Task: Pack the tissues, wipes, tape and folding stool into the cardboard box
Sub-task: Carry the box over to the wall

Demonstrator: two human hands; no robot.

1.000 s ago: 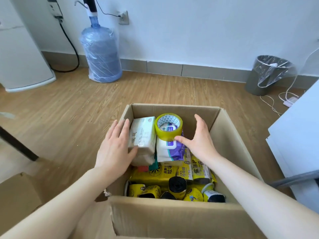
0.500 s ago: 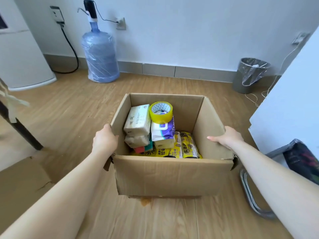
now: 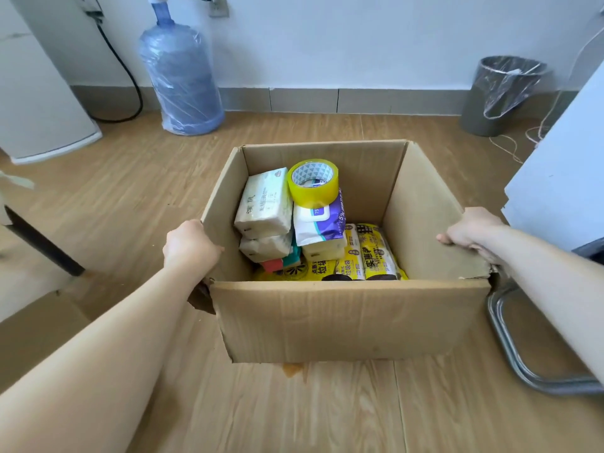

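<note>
Cardboard box sits on the wooden floor at centre frame, gripped on both side walls: the left hand has its fingers curled over the left rim, the right hand clasps the right rim, probably to steady or shift it. Inside, tissues are stacked at the left, with tape resting on the wipes. A folding stool, judging by its metal frame, lies outside at lower right, not yet packed.

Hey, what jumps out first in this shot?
An open cardboard box on the wood floor, with the left hand and right hand on its side walls. Inside, a yellow tape roll tops the wipes pack, beside stacked tissues.
</note>
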